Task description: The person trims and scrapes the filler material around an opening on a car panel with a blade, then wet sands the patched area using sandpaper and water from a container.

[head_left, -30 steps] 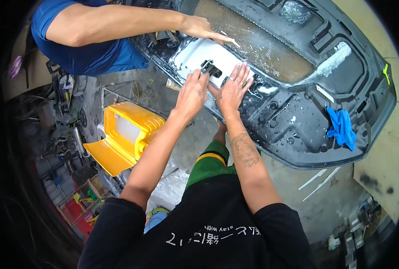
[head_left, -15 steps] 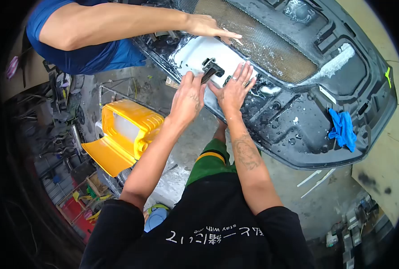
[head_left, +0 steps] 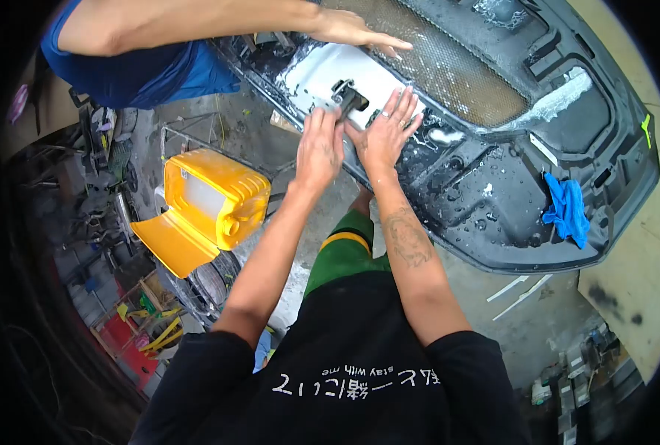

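Note:
A large black panel (head_left: 486, 200) with wet spots lies across the upper right, with a white sheet-like area (head_left: 328, 65) near its edge. My left hand (head_left: 319, 148) is closed around a dark tool (head_left: 352, 104), whose far end sits by a dark opening in the white area; the gripped part is hidden. Flat beside it, my right hand (head_left: 385, 137) presses on the white area's lower right edge with its fingers spread. Just above, a co-worker's hand (head_left: 352, 30) reaches over the mesh section (head_left: 456, 74) with fingers outstretched.
The co-worker's blue sleeve and body (head_left: 137, 74) are at the upper left. A cut-open yellow container (head_left: 248, 196) stands at the left on the floor. A blue cloth (head_left: 566, 211) lies on the panel's right part. Assorted metal parts (head_left: 100, 193) fill the far left.
My left hand and the dark tool have shifted and tilted slightly. The co-worker's hand has moved right and up. My right hand stays flat in about the same place.

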